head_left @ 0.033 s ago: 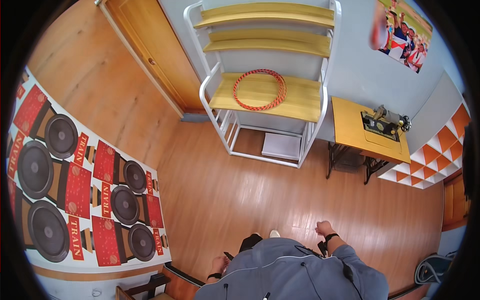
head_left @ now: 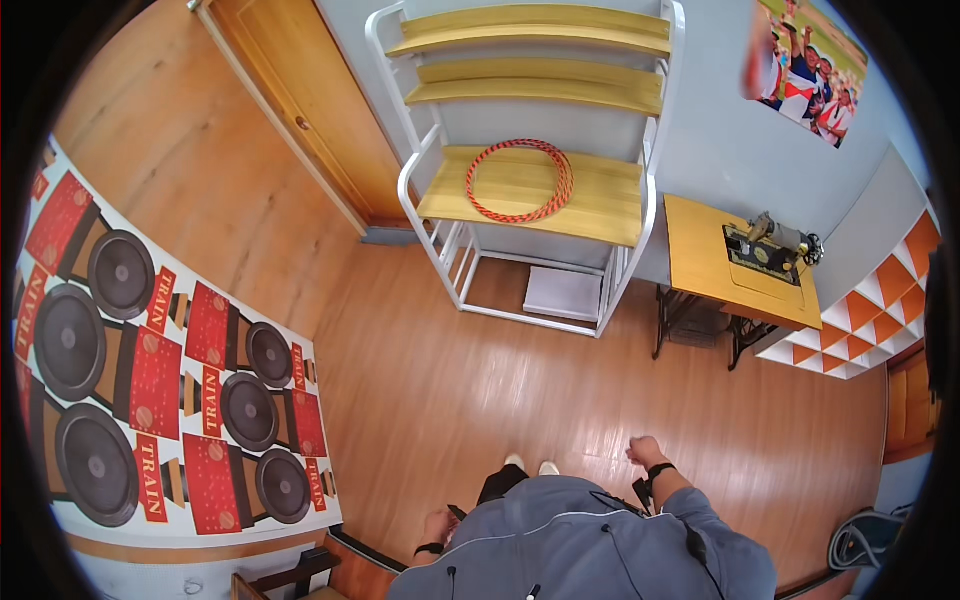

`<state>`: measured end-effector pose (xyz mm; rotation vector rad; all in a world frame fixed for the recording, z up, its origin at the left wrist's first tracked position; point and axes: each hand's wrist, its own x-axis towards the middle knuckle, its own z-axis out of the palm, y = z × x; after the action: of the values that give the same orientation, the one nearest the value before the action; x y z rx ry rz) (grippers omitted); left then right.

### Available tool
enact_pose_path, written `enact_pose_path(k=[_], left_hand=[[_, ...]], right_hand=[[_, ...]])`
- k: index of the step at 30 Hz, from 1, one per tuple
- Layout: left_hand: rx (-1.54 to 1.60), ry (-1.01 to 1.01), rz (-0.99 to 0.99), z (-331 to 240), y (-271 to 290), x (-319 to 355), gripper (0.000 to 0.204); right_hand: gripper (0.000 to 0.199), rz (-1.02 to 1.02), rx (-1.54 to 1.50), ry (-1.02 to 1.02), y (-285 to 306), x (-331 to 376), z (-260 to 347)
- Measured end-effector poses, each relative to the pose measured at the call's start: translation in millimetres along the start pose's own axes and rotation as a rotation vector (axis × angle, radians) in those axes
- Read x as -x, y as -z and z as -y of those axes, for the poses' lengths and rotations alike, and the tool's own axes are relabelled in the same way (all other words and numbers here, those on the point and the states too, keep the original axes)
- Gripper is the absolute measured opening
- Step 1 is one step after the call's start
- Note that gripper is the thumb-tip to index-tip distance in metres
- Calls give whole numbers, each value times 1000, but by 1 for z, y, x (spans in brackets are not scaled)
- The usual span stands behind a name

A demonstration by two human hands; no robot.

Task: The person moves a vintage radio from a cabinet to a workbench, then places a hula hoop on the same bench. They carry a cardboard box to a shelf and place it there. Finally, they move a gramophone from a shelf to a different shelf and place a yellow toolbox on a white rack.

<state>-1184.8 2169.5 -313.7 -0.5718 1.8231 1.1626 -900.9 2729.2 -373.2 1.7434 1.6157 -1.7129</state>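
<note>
My right hand (head_left: 645,451) hangs in front of my right side, its fingers curled with nothing visible in them. A black band (head_left: 661,470) circles that wrist, and a small dark device (head_left: 643,492) sits beside it. At my left side is my left hand (head_left: 438,527), partly covered by my grey-blue shirt (head_left: 590,545); its fingers are too hidden to read. A dark piece (head_left: 457,512) shows next to it. Neither hand touches furniture. Ahead, beyond reach, red striped hoops (head_left: 569,182) lie on the wide lowest wooden board of a white-framed rack (head_left: 650,205).
A patterned table (head_left: 210,345) printed with dark discs fills the left. Right of the rack stands a treadle sewing machine (head_left: 775,245) on its wooden table (head_left: 700,240). An orange-and-white cubby shelf (head_left: 860,310) is at the far right. A white box (head_left: 562,292) rests under the rack.
My left shoe has come into view beside the right one. My right hand has shifted slightly forward and left. Everything else stands as before.
</note>
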Motion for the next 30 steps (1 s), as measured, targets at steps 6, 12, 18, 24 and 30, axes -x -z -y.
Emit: enact_pose_path(k=[6, 12, 18, 24, 30], left_hand=[[-34, -43, 79, -113, -44, -29, 18], [-326, 33, 47, -197, -72, -97, 18], [-31, 98, 136, -276, -94, -224, 17], [-19, -174, 121, -430, -154, -248, 26], [122, -194, 45, -471, -145, -217, 25]], right_hand=[[28, 77, -237, 62, -31, -24, 126], [26, -19, -478, -170, 6, -56, 127], [18, -234, -673, -385, 62, -52, 174], [23, -179, -511, -256, 53, -120, 306], [22, 19, -189, 176, -8, -206, 490]])
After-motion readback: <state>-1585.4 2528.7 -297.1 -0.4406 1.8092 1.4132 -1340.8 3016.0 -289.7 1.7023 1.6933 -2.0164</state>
